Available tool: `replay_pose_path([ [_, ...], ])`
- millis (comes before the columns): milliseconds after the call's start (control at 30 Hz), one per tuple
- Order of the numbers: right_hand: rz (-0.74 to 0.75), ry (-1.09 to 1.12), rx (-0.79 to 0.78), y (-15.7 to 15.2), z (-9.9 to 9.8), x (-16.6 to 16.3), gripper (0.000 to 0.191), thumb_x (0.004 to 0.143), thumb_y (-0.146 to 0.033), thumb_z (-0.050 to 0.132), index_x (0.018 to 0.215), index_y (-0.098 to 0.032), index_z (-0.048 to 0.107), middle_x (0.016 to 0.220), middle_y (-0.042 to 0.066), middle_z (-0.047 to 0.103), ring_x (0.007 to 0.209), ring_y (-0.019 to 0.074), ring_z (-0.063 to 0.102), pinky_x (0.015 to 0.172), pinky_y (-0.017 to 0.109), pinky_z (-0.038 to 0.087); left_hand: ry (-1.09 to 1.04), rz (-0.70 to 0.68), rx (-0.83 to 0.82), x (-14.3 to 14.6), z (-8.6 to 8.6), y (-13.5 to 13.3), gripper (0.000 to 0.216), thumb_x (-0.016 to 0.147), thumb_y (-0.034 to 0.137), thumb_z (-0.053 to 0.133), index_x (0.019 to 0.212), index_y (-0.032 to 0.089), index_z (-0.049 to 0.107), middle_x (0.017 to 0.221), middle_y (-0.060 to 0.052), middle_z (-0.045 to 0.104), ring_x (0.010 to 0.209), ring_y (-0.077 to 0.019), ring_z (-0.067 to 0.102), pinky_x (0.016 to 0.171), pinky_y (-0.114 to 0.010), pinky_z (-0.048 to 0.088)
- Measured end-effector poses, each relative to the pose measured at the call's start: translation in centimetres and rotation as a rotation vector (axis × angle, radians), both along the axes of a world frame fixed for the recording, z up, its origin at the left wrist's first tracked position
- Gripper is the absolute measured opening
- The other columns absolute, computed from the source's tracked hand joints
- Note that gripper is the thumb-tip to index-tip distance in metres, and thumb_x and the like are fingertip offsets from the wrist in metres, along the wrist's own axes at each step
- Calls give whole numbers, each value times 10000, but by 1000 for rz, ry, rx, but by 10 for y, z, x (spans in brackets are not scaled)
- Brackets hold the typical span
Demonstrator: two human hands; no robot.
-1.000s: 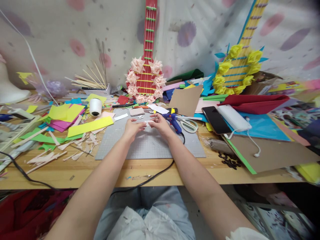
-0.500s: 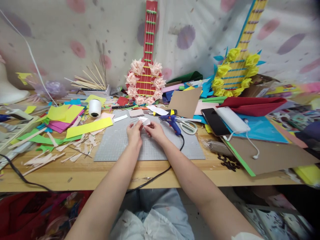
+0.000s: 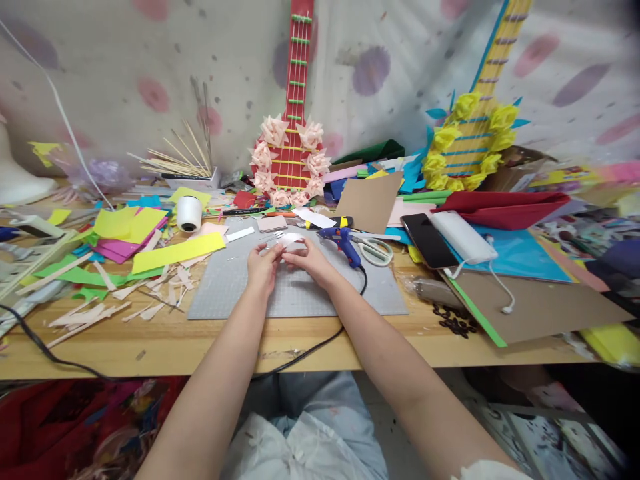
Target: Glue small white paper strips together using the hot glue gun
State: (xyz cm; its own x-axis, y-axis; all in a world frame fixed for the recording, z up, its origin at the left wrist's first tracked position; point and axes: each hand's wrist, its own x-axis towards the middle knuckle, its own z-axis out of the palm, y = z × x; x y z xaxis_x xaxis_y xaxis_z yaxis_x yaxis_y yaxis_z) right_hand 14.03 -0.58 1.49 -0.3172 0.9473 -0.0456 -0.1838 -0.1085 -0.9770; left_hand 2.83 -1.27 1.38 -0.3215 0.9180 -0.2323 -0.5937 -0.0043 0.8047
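The left hand and right hand grasp a small white paper piece over a grey gridded rectangular mat, midway along the pale wooden table; on the far side, a whitish pink-and-purple-spotted sheet hangs behind a red guitar-shaped craft.

Head cam — fwd & down, close

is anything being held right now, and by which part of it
A small white piece, apparently paper, is held between the left hand and right hand, seemingly by its near side; the exact contact is hidden.
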Motion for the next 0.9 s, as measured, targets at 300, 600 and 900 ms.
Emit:
replay_pose_path([
  [300, -334, 228, -136, 17, -3, -2, 495, 555, -207, 721, 945, -217, 416, 669, -53, 568, 583, 85, 565, 660, 274, 511, 218, -22, -12, -4, -4, 0, 486, 520, 96, 724, 854, 180, 380, 665, 11, 616, 604, -106, 609, 688, -278, 497],
  [600, -399, 180, 27, 16, -4, -3, 494, 537, -229, 700, 938, -212, 412, 684, -53, 576, 628, 88, 561, 660, 267, 506, 232, -10, -36, -3, -5, 2, 512, 520, 103, 723, 836, 195, 331, 628, 28, 612, 576, -101, 596, 642, -258, 485],
  [900, -374, 139, 68, 17, -7, -5, 508, 550, -272, 695, 956, -222, 393, 683, -51, 571, 641, 96, 557, 664, 277, 497, 245, -75, -48, -6, -5, 6, 548, 473, 136, 748, 816, 197, 325, 638, 32, 598, 584, -100, 587, 676, -264, 453],
])
